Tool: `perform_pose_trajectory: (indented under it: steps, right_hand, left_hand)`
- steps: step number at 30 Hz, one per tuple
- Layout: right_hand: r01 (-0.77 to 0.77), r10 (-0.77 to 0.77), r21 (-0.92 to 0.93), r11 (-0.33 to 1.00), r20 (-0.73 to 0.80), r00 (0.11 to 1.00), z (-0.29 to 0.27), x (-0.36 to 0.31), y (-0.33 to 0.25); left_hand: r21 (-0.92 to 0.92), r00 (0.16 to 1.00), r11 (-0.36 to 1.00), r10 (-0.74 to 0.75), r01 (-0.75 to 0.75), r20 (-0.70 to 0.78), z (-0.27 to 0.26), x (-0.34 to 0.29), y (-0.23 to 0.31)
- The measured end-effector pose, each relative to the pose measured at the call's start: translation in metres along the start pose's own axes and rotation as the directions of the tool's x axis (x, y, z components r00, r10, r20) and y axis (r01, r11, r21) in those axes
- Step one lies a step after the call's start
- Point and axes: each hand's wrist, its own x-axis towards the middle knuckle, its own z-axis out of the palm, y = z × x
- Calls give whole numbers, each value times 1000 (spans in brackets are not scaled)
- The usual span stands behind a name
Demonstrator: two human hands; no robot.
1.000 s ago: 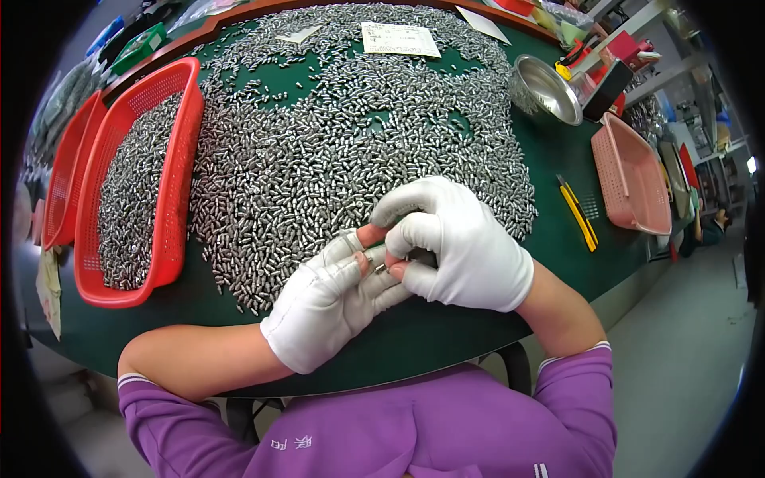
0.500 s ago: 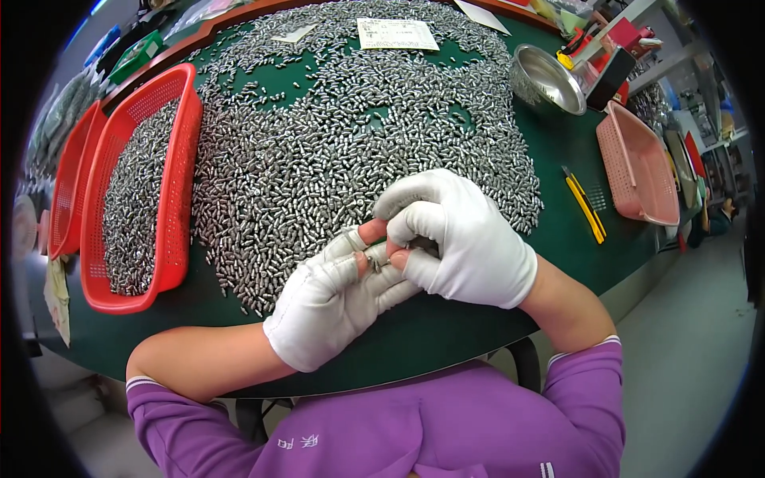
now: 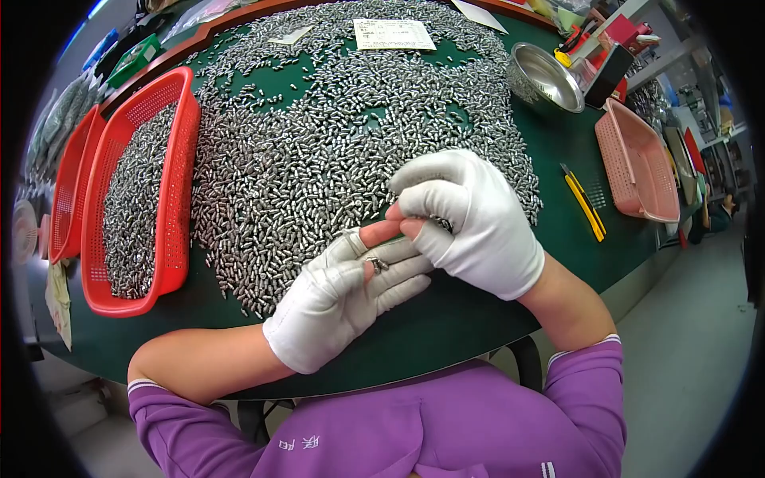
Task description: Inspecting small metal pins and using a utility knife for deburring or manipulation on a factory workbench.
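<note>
White gloves with bare thumb and index tips cover both my hands. My left hand [image 3: 339, 299] is turned palm up, its thumb pressing a small shiny metal part [image 3: 378, 265] against the fingers. Just to the right and above, my right hand [image 3: 470, 227] is curled, thumb and index pinched together beside the left index tip. Small metal pieces show in the hollow of its palm; whatever sits between the fingertips is too hidden to make out. Beyond both hands a wide layer of small silvery cylindrical metal parts [image 3: 295, 175] covers the green tabletop [image 3: 446, 334].
At left a red plastic basket [image 3: 182, 199] holds many of the same parts, with another red basket [image 3: 70, 191] beside it. To the right are a yellow utility knife [image 3: 586, 205], a pink basket [image 3: 629, 171] and a steel bowl [image 3: 550, 76]. A paper slip [image 3: 394, 34] lies on the far parts.
My right hand has shifted slightly up and right, away from the left palm. The left fingers have come more into view, with the metal part still at the thumb.
</note>
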Motion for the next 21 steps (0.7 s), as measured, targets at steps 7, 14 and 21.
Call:
perform_pose_trajectory:
  steps: [7,14,21]
  right_hand:
    - [-4,-25,-260,966,-108,994,-15,7,13]
    - [-44,143,-301,952,312,939,-20,-2,7]
    - [32,140,-400,916,392,909,-12,-5,9]
  left_hand:
    - [161,996,983,-83,89,-42,-1,-7,-3]
    - [334,979,921,-173,199,-107,5,-8,0]
    - [385,984,905,-166,178,-65,4,-8,6]
